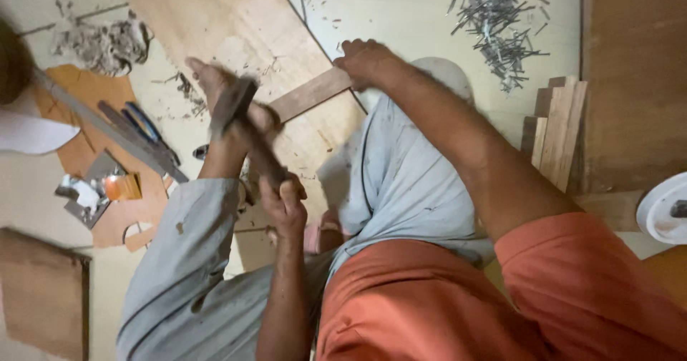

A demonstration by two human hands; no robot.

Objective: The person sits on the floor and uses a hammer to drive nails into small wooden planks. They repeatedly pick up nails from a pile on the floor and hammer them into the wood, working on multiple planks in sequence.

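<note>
I sit on the floor in grey trousers and an orange shirt. My right hand grips the far end of a narrow wooden strip that lies across a large plywood sheet. My bare foot presses on the strip's other end. My left hand is closed around the dark handle of a hammer-like tool. Its head is blurred and sits over the strip, just by the foot.
Loose nails are piled at the top right, beside several stacked wood pieces and a white dish. To the left lie blue-handled pliers, a metal bar, wood shavings and a brown board.
</note>
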